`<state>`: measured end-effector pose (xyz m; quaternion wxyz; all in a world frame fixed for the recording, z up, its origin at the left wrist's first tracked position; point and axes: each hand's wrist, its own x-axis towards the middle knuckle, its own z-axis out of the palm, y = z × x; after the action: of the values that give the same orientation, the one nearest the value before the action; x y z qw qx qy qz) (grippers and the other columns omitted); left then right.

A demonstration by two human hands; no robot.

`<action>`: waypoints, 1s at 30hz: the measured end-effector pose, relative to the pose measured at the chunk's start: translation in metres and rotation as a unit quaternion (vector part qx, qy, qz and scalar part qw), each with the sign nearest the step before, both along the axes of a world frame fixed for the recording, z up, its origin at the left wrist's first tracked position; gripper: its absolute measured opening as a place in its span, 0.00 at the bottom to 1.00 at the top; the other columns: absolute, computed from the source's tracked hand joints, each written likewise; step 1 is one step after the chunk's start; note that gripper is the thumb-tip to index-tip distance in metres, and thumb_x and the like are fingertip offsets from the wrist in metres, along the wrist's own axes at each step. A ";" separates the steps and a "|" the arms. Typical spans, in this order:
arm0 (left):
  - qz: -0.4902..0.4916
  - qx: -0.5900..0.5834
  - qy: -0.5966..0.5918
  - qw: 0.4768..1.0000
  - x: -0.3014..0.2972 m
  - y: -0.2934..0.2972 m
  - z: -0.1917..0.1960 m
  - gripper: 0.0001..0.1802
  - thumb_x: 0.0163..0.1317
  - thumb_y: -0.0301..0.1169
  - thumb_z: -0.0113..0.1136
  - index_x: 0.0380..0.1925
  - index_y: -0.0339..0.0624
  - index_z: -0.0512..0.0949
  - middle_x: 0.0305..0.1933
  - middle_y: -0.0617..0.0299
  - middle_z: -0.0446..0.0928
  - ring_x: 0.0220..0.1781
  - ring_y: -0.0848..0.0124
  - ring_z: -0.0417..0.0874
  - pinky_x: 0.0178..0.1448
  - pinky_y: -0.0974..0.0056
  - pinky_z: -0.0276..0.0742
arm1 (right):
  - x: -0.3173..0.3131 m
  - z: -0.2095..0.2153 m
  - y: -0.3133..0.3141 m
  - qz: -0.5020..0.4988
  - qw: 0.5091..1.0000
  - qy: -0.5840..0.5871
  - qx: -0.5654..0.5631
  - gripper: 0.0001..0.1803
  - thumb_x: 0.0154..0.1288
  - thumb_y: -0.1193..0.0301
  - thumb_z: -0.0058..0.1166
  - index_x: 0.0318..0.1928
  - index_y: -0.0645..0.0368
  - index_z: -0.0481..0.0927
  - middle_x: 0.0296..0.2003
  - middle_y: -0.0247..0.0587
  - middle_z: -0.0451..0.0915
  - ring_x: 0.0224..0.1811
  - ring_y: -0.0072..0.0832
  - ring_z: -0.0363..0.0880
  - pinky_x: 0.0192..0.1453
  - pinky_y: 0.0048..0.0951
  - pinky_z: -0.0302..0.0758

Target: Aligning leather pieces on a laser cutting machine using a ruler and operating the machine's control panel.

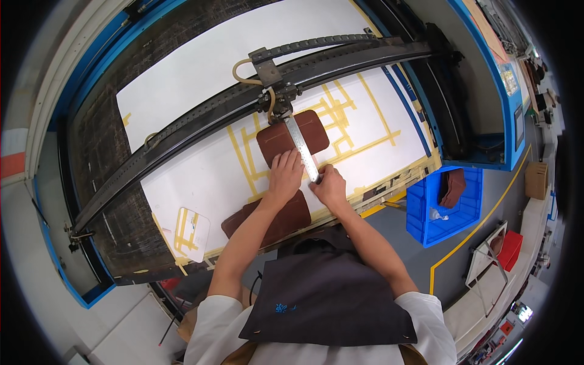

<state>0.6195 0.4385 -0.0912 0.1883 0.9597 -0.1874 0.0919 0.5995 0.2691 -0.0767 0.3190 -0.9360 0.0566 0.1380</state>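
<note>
A brown leather piece (pixel 293 135) lies on the white machine bed (pixel 201 79), among yellow tape lines. My left hand (pixel 285 174) presses flat on its near edge, fingers spread. A steel ruler (pixel 302 147) runs across the leather from the machine head (pixel 281 103) toward me. My right hand (pixel 330 185) grips the ruler's near end. A second brown leather piece (pixel 286 222) lies at the bed's front edge, under my left forearm.
A black gantry rail (pixel 201 118) crosses the bed diagonally just behind the leather. A blue crate (pixel 447 204) with brown pieces stands on the floor to the right. A small taped white sheet (pixel 191 234) sits at front left. Blue machine frame surrounds the bed.
</note>
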 end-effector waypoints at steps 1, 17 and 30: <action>0.000 0.000 0.000 1.000 0.000 0.000 0.000 0.23 0.63 0.34 0.66 0.55 0.33 0.80 0.62 0.51 0.79 0.65 0.57 0.76 0.70 0.49 0.69 | 0.001 0.000 -0.001 -0.004 1.000 0.007 0.007 0.23 0.49 0.69 0.71 0.45 0.63 0.77 0.38 0.58 0.82 0.41 0.54 0.84 0.47 0.49 0.82; 0.007 -0.003 -0.003 1.000 -0.005 0.001 -0.011 0.23 0.65 0.34 0.65 0.57 0.35 0.78 0.67 0.51 0.77 0.68 0.57 0.75 0.73 0.48 0.66 | 0.010 -0.001 -0.018 -0.024 0.992 0.113 0.055 0.13 0.54 0.66 0.71 0.38 0.59 0.89 0.33 0.50 0.88 0.38 0.47 0.89 0.46 0.44 0.84; 0.020 -0.007 -0.005 1.000 -0.014 0.001 -0.005 0.23 0.64 0.36 0.67 0.56 0.36 0.80 0.68 0.51 0.75 0.71 0.55 0.73 0.75 0.46 0.65 | 0.001 -0.010 -0.018 -0.063 0.981 0.099 0.157 0.09 0.57 0.71 0.70 0.37 0.63 0.88 0.28 0.44 0.88 0.30 0.32 0.87 0.38 0.33 0.81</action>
<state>0.6053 0.4396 -0.0959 0.1919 0.9615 -0.1682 0.1014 0.6002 0.2511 -0.0865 0.4629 -0.8504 0.1244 0.2171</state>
